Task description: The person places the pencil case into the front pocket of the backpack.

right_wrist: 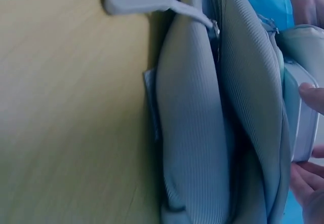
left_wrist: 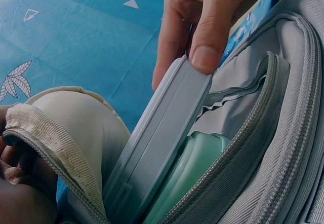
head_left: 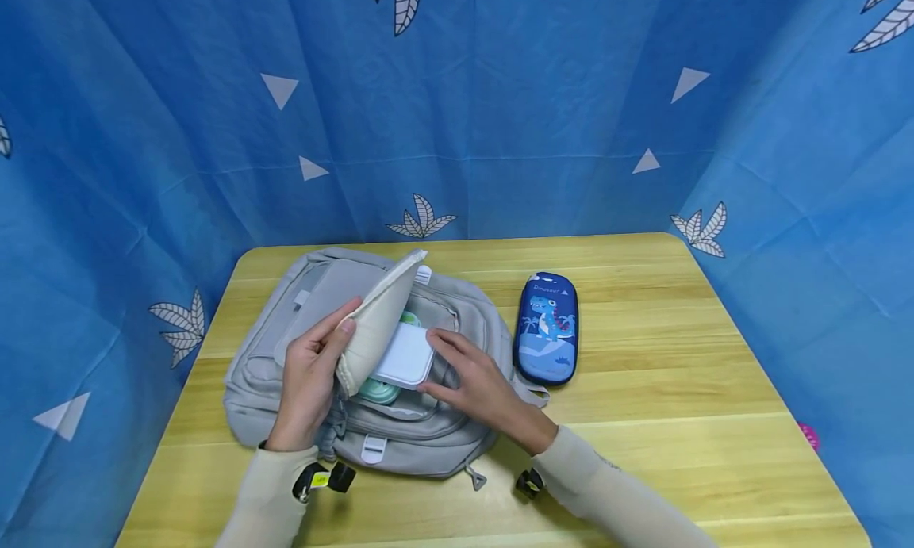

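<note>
A grey backpack (head_left: 457, 445) lies on the table with its front pocket unzipped. My left hand (head_left: 309, 381) pinches the pocket's cream-lined flap (head_left: 374, 326) and holds it up. Between thumb and fingers, my right hand (head_left: 478, 385) grips a flat white box (head_left: 407, 356) with rounded corners by its outer end. The box's other end is down inside the pocket, hidden behind the flap. In the left wrist view, a mint-green round-edged item (left_wrist: 195, 155) sits in the pocket right beside the box. The right wrist view shows the box (right_wrist: 302, 117) past the backpack's side.
A dark blue pencil case (head_left: 547, 328) with a dinosaur picture lies right of the backpack, near a grey strap (head_left: 531, 391). A triangular zipper pull (head_left: 476, 478) hangs at the near side. Blue patterned curtains (head_left: 471, 120) surround the wooden table (head_left: 678, 421).
</note>
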### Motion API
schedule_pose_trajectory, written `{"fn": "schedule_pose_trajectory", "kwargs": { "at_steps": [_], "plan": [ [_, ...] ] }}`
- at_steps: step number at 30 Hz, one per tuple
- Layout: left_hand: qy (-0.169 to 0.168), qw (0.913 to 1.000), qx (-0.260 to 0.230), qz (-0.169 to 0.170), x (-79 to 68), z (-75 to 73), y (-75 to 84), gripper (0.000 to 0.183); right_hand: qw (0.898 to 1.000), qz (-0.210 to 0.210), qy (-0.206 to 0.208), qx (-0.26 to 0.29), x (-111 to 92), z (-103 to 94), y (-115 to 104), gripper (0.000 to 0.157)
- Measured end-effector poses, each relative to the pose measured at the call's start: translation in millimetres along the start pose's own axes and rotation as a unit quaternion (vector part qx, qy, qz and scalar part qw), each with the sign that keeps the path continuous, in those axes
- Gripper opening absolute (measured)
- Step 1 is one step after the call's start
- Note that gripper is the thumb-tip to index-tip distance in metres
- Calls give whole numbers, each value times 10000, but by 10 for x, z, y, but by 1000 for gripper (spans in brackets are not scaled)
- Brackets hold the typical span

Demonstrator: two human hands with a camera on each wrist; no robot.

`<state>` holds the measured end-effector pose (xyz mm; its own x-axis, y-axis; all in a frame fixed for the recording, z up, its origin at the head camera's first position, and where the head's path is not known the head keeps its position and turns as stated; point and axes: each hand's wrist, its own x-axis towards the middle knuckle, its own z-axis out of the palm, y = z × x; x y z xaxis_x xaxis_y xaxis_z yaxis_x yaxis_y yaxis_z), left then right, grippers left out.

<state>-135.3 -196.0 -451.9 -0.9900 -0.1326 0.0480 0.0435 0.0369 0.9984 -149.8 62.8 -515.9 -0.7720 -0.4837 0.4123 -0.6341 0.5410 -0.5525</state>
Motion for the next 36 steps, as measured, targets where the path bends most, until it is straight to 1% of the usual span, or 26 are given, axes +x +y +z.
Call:
{"fn": "schedule_pose_trajectory", "kwargs": {
  "at_steps": [10,13,18,24,31,36],
  "plan": [
    [-34,10000,-47,50,14,17,-24,41,9997,243,-7,59,34,94,-102,83],
    [-8,9999,-103,23,16,15,-28,41,9996,259,45,37,27,109,-105,82],
    [29,10000,-35,31,13,9,-31,41,9993,302,120,187,14,123,-89,79],
    [59,10000,-28,8,9,0,-32,40,9984,469,110,305,-8,135,-81,80],
    [98,9999,-27,-27,2,1,-25,40,9960,764,315,331,-48,118,-78,73],
    [108,9999,7,-9,2,3,-27,40,9950,779,490,376,-60,126,-81,72]
  ]
}}
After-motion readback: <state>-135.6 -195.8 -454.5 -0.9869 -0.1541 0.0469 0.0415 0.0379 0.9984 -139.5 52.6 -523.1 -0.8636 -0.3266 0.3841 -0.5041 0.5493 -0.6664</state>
